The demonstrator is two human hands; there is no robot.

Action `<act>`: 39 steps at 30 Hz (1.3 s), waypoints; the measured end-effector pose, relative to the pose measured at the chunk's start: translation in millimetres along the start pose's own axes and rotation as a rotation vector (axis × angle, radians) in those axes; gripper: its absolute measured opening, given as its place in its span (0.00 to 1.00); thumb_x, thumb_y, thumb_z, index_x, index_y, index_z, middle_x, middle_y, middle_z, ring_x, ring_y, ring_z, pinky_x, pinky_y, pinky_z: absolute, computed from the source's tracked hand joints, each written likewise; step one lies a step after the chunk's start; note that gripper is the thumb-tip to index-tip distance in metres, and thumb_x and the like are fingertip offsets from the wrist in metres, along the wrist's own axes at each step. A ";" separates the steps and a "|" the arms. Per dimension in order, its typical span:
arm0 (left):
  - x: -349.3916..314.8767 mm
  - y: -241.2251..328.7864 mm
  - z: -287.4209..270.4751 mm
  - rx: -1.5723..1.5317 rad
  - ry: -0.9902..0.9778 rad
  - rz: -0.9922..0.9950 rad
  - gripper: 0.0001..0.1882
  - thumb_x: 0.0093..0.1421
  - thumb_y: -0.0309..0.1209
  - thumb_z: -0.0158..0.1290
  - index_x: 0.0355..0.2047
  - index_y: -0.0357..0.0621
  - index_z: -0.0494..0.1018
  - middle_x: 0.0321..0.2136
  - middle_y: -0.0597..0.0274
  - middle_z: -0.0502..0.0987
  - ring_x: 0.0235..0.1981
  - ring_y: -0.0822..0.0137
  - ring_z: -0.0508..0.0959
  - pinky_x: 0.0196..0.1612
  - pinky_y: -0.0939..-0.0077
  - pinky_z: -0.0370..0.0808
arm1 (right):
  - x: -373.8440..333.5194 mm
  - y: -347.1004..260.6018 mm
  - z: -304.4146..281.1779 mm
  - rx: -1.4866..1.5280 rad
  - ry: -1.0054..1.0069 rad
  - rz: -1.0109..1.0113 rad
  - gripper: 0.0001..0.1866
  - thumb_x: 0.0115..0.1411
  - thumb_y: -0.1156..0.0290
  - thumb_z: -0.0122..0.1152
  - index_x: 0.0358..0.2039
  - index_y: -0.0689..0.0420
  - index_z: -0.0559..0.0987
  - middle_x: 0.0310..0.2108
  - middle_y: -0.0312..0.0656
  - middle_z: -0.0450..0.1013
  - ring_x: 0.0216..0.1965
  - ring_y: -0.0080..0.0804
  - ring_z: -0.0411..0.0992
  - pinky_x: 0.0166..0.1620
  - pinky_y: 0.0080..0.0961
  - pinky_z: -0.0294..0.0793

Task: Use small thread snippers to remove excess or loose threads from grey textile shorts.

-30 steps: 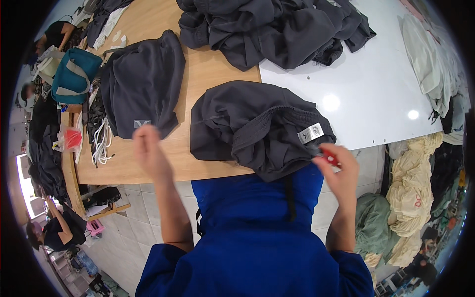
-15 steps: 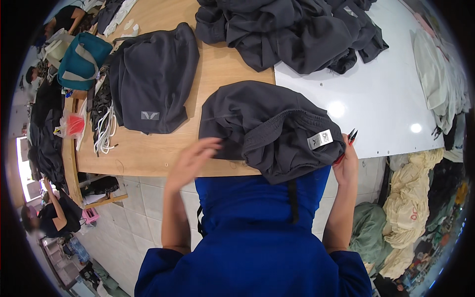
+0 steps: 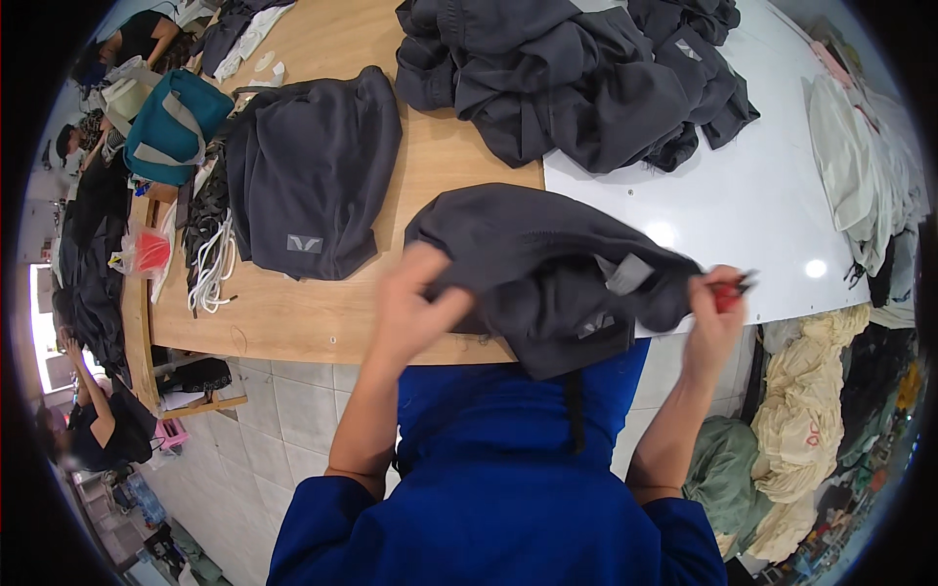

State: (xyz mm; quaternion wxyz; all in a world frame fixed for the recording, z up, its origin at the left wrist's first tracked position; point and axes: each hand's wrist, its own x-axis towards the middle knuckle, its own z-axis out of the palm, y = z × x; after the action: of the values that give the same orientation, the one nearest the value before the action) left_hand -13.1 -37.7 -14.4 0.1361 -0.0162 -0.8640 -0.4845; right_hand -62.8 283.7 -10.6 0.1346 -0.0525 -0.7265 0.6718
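A dark grey garment [image 3: 528,230] with a gathered waistband lies bunched at the table's front edge. A pale label [image 3: 628,275] and a small grey logo patch [image 3: 595,324] show on it. My right hand [image 3: 713,317] is closed around red-handled thread snips [image 3: 726,293], their dark tips pointing outward to the right. Its fingers also meet the garment's right end; whether they pinch the cloth is unclear. Over the garment's left edge, my left hand [image 3: 415,305] is blurred by motion, its thumb spread from the fingers and no hold on the cloth visible.
Another dark grey garment [image 3: 313,176] lies folded at the left, beside white cords [image 3: 210,269] and a teal bag [image 3: 174,122]. A heap of dark grey garments [image 3: 567,88] covers the far side. Cream cloth [image 3: 806,410] is piled right of the table. Other people work at far left.
My right hand has moved right with the snips, and the garment's right end is stretched after it. The label has tilted and a logo patch now shows. My left hand has shifted right.
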 end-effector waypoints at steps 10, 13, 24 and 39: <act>58.6 -15.4 -37.6 -0.363 -0.281 -0.217 0.32 0.52 0.29 0.58 0.57 0.41 0.61 0.56 0.56 0.63 0.58 0.61 0.61 0.60 0.71 0.57 | 41.3 -16.3 30.1 -0.094 -0.028 0.164 0.15 0.64 0.66 0.51 0.48 0.60 0.73 0.27 0.34 0.71 0.25 0.15 0.64 0.28 0.12 0.59; 55.0 -40.1 -34.2 -0.410 -0.366 -0.141 0.34 0.58 0.37 0.55 0.62 0.42 0.55 0.63 0.56 0.52 0.67 0.60 0.46 0.65 0.71 0.45 | 43.1 8.1 27.4 -0.155 -0.119 0.262 0.20 0.67 0.58 0.43 0.50 0.60 0.71 0.45 0.43 0.74 0.40 0.24 0.72 0.38 0.18 0.66; 13.0 -71.1 -8.4 -0.465 0.080 -0.622 0.26 0.66 0.32 0.45 0.61 0.40 0.55 0.46 0.63 0.69 0.49 0.73 0.67 0.56 0.80 0.60 | -3.2 35.0 17.3 -0.128 -0.168 0.356 0.17 0.67 0.59 0.44 0.47 0.58 0.72 0.40 0.39 0.74 0.35 0.19 0.70 0.37 0.16 0.66; 0.9 -16.4 40.5 -0.061 -0.144 -0.009 0.12 0.56 0.24 0.52 0.42 0.37 0.74 0.25 0.57 0.73 0.27 0.62 0.72 0.32 0.74 0.68 | -10.3 36.6 34.0 -0.088 -0.195 0.370 0.15 0.67 0.62 0.45 0.45 0.58 0.74 0.38 0.38 0.75 0.35 0.20 0.70 0.38 0.16 0.67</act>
State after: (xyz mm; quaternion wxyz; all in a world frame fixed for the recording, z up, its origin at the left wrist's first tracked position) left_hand -25.5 -12.4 -47.8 0.0709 -0.0513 -0.8565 -0.5087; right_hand -65.8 251.7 -50.1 -0.0644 -0.1252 -0.7427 0.6546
